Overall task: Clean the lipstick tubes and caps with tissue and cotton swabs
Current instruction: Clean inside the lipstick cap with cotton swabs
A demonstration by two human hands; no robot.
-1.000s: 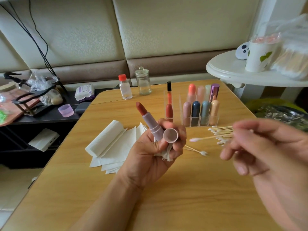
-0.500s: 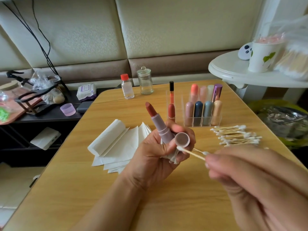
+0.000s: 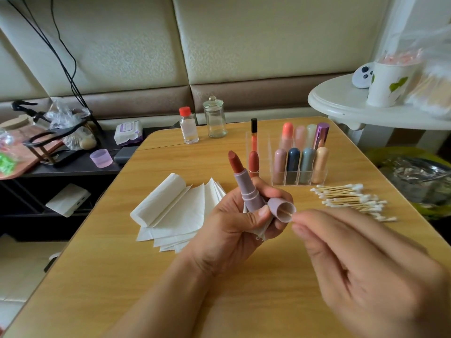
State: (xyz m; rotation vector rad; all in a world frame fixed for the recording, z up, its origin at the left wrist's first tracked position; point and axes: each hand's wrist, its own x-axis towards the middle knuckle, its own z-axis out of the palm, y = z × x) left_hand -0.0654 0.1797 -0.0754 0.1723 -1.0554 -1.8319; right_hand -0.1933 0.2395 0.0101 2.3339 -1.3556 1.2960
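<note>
Above table centre: left hand (image 3: 234,223) grips the mauve plastic lipstick tube (image 3: 249,189), the matching mauve cap (image 3: 281,208) and a crumpled white tissue scrap (image 3: 260,231).
Hidden: swab tip is inside the cap; tissue mostly covered by the fingers.
Tube axis: upright, leaning left; brick-red bullet on top.
Cap mouth: faces right.
Right hand (image 3: 366,269): pinches the thin wooden cotton swab (image 3: 289,212).

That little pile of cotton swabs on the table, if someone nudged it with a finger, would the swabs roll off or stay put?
The cotton swabs look like thin round sticks, so loose ones would probably roll a bit. They lie heaped and crossing, and the fluffy tips likely snag, which should slow them. They seem very light, so a nudge may scatter the pile toward the nearby edge of the table.
</note>
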